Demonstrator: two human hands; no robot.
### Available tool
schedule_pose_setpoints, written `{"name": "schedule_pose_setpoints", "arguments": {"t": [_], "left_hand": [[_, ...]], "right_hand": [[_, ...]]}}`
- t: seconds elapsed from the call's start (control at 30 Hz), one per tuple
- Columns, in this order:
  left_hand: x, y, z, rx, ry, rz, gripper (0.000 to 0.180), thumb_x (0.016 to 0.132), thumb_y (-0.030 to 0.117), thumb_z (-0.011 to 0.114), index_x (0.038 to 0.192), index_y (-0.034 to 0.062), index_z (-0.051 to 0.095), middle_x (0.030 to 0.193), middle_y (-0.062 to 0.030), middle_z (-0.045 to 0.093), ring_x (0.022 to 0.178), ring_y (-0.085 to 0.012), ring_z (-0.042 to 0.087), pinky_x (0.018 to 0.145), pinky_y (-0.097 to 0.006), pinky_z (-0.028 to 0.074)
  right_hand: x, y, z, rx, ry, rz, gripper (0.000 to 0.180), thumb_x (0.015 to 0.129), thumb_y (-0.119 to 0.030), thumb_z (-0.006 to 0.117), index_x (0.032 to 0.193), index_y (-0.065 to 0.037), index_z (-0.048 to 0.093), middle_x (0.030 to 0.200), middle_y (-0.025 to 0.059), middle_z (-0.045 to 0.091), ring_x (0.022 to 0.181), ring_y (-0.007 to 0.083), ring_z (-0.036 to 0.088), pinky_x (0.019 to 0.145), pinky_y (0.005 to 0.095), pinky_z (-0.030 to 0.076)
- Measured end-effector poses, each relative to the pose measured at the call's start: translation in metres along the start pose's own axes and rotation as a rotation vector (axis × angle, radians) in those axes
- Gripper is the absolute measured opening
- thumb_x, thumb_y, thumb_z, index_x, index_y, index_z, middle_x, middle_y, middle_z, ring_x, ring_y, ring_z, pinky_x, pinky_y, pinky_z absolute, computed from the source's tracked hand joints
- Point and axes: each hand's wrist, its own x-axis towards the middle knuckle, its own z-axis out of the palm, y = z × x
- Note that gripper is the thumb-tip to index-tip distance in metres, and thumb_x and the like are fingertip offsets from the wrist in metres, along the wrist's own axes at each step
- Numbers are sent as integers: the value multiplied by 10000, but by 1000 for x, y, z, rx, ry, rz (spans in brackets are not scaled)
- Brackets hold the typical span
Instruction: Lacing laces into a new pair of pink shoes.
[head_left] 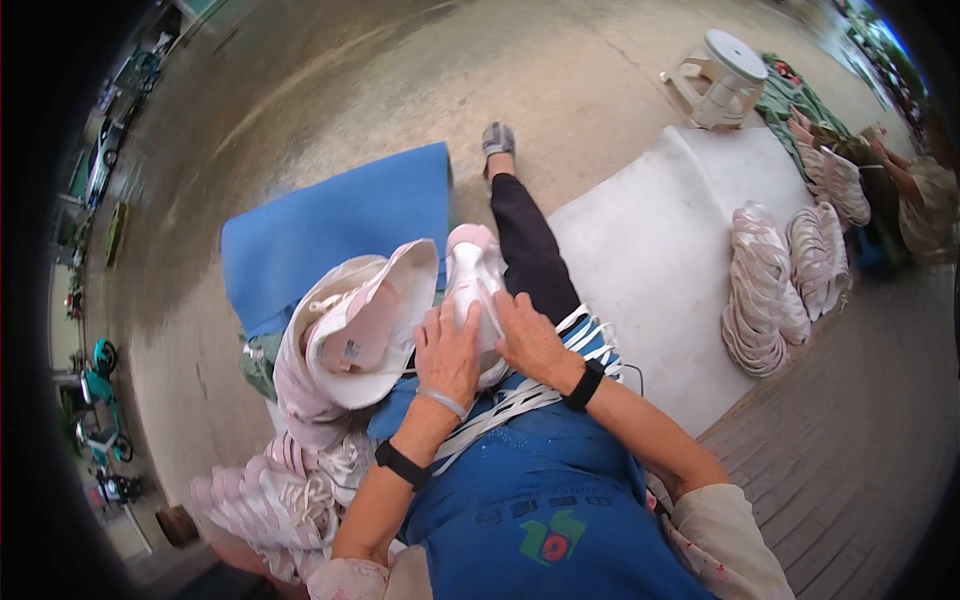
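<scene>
A white and pink shoe upper [472,262] lies across my lap with its toe pointing away from me. My left hand [448,358] grips its near left side, fingers over the top. On the right side, my right hand [532,343] has its fingers bent onto the same upper near the lacing opening. Palms hide the upper's near part, and the fingertips' exact hold is hard to see. Loose white laces [522,398] spread over my blue apron [520,470]. Left of my left hand rests a stack of nested pink and white uppers [345,345].
More uppers [275,500] are piled at my lower left. A blue sheet [335,225] lies ahead. To the right, a white sheet [640,240] bears bundled uppers [755,290] near a co-worker's arm [895,170]. A plastic stool [725,80] stands at the far right.
</scene>
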Motion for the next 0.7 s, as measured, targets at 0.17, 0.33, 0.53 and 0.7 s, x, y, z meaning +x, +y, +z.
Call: {"name": "schedule_pose_setpoints", "arguments": {"t": [0.17,0.33,0.53,0.7], "left_hand": [[-25,-16,46,-7,170,34,672,800,116,635,1398,93,328,1422,-277,265,1236,-493,337,1011,-576,308],[-33,-11,59,78,320,25,591,841,88,580,1376,51,333,1424,-267,268,1249,-503,326,1013,-548,329],[-4,3,55,112,156,122,601,813,54,540,1381,11,350,1425,-323,249,1274,-537,291,1024,-582,302],[-33,-2,50,147,135,47,563,842,80,508,1374,-8,347,1431,-328,241,1302,-531,260,1034,-582,290]], "right_hand": [[6,-6,39,87,21,-26,323,853,-92,516,1153,-21,418,949,247,488,749,435,611,600,485,515],[6,-9,59,42,184,-111,288,853,-124,536,1106,-23,443,935,211,494,732,391,621,617,463,512],[18,19,10,-93,121,-55,254,808,-71,588,1017,-23,451,917,219,523,706,403,630,586,450,538],[20,11,14,25,68,-166,298,807,-85,568,1059,-3,431,923,253,536,776,449,600,662,483,521]]}}
